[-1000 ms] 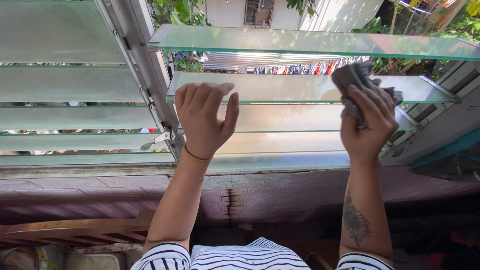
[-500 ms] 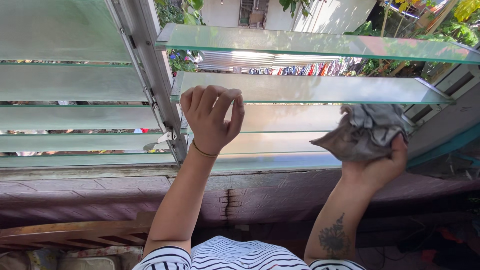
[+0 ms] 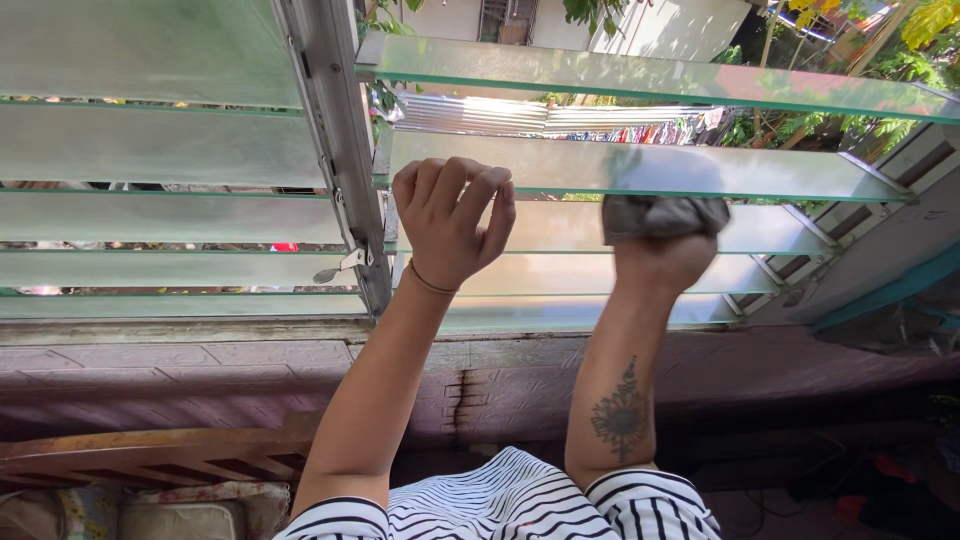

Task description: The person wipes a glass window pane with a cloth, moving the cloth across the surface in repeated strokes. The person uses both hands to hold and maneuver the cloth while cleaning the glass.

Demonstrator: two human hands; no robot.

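Note:
My left hand [image 3: 452, 222] grips the near edge of a frosted glass louvre slat [image 3: 800, 173], its fingers curled over the top at the slat's left end. My right hand [image 3: 662, 258] holds a crumpled grey cloth [image 3: 664, 213] and presses it up against the underside of that same slat, near its middle. Another glass slat [image 3: 640, 78] lies tilted open above, and lower slats [image 3: 560, 232] sit behind my hands.
A metal window frame post [image 3: 335, 130] with a lever handle [image 3: 340, 266] stands left of my left hand. More louvre slats [image 3: 150, 150] fill the left window. Below runs a worn sill [image 3: 200, 330] and a purple wall [image 3: 820, 365]. A wooden rail [image 3: 150, 450] lies lower left.
My right hand dropped from the right end of the slat, then moved left and now pushes the cloth against the slat's underside. My left hand stays curled on the slat's edge.

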